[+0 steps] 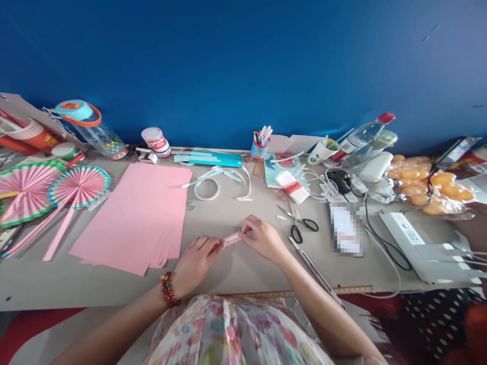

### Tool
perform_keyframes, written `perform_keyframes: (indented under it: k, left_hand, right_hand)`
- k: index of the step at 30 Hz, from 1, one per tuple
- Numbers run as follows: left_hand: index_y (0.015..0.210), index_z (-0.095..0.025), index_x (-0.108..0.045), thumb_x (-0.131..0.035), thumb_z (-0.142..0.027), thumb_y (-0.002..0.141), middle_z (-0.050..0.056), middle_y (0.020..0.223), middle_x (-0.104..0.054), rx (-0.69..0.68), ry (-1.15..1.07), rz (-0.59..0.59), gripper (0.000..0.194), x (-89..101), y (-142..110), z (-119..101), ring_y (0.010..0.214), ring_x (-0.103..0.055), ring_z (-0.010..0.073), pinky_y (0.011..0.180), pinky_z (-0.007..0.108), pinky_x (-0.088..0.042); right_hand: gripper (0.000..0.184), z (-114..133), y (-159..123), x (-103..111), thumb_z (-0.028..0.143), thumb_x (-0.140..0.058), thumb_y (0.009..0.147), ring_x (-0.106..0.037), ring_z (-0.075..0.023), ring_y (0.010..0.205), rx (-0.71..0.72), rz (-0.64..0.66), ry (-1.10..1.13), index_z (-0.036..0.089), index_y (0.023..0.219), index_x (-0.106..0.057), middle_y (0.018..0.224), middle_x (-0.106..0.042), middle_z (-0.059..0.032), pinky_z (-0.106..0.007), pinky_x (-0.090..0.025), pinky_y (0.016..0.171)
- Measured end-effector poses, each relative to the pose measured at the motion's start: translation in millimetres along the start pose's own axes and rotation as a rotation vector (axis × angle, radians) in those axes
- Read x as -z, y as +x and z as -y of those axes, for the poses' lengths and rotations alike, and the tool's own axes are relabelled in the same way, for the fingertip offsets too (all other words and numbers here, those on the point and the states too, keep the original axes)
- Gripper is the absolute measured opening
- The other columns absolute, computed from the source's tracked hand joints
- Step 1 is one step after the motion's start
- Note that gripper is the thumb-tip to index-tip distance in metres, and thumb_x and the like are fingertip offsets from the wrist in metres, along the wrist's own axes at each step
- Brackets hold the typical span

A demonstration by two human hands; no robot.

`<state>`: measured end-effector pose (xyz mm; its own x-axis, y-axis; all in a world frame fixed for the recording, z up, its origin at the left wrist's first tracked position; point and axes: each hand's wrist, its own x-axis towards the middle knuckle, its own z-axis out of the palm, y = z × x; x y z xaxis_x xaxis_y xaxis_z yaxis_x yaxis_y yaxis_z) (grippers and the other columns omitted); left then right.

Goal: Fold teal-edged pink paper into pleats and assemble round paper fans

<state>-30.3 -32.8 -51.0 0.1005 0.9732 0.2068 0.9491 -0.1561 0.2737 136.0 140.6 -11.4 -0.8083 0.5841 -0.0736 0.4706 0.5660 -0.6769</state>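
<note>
Between my two hands, a small folded strip of pink paper (231, 239) with a pale band along it lies just over the table. My left hand (198, 261), wearing a beaded bracelet, pinches its left end. Thumb and fingers of my right hand (262, 237) close on the right end. To the left is a stack of pink paper sheets (133, 213), with narrow cut strips at its lower right corner. Right of my right hand lie scissors (299, 223) with black handles, blades apart, and a slim utility knife (314, 268).
Two pleated paper fans (79, 186) lie at the left. A roll of white tape (207, 188) and pale blue strips (228, 173) lie ahead. A pen cup (260, 146) and a bottle (365, 133) stand by the wall. A power strip (403, 230) with cables lies at the right.
</note>
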Motion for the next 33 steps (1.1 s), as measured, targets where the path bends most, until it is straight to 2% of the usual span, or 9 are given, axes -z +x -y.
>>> perform_keyframes:
  k: [4,9,13,19,26,33]
  left_hand:
    - [0.137,-0.021,-0.048,-0.038,-0.017,0.101,0.006,0.108,-0.064,0.002,-0.003,-0.004,0.037,-0.5,0.1,-0.1,0.094,-0.056,0.0197,0.08,0.035,-0.047]
    - [0.132,-0.023,-0.053,-0.042,-0.019,0.101,0.004,0.105,-0.066,0.021,0.011,-0.033,0.033,-1.9,0.9,-1.6,0.091,-0.057,0.0189,0.08,0.034,-0.047]
    - [0.133,-0.026,-0.054,-0.038,-0.022,0.102,0.004,0.103,-0.066,0.037,0.011,-0.055,0.034,-2.3,1.0,-2.0,0.09,-0.058,0.0175,0.079,0.032,-0.047]
    - [0.13,-0.024,-0.055,-0.036,-0.02,0.103,0.004,0.102,-0.066,0.018,0.029,-0.072,0.033,-1.5,1.9,-2.2,0.09,-0.058,0.0179,0.079,0.033,-0.047]
    - [0.131,-0.023,-0.054,-0.042,-0.018,0.101,0.004,0.104,-0.065,0.001,0.088,-0.052,0.032,-4.2,0.3,-1.0,0.089,-0.058,0.0185,0.079,0.033,-0.046]
    - [0.132,-0.024,-0.053,-0.041,-0.02,0.102,0.004,0.101,-0.065,0.014,0.094,-0.023,0.033,-4.3,0.1,-1.6,0.088,-0.058,0.0179,0.079,0.032,-0.047]
  right_hand:
    - [0.014,-2.0,-0.5,-3.7,0.012,-0.06,0.08,-0.055,-0.0138,0.075,0.005,-0.015,0.002,0.021,0.072,-0.051,0.083,-0.056,0.0008,-0.024,-0.038,0.069]
    - [0.014,-5.6,-0.7,-7.9,0.012,-0.06,0.08,-0.054,-0.0143,0.077,-0.003,-0.036,-0.015,0.021,0.073,-0.051,0.086,-0.055,0.0,-0.025,-0.038,0.07]
    - [0.013,-7.4,-0.8,-8.0,0.014,-0.06,0.081,-0.055,-0.0144,0.077,-0.01,-0.04,0.004,0.021,0.073,-0.052,0.086,-0.056,0.0,-0.025,-0.039,0.07]
    - [0.011,-8.3,-0.5,-7.8,0.014,-0.06,0.081,-0.055,-0.0145,0.076,-0.023,-0.019,-0.031,0.021,0.075,-0.054,0.087,-0.057,-0.0005,-0.025,-0.038,0.07]
    - [0.01,-10.2,-1.3,-11.2,0.013,-0.059,0.082,-0.055,-0.0159,0.079,-0.018,-0.026,-0.087,0.021,0.077,-0.055,0.088,-0.06,-0.0014,-0.027,-0.038,0.073]
    - [0.009,-10.5,-5.3,-12.9,0.016,-0.061,0.085,-0.056,-0.02,0.086,-0.006,-0.061,-0.173,0.022,0.079,-0.057,0.089,-0.063,-0.0038,-0.03,-0.04,0.076]
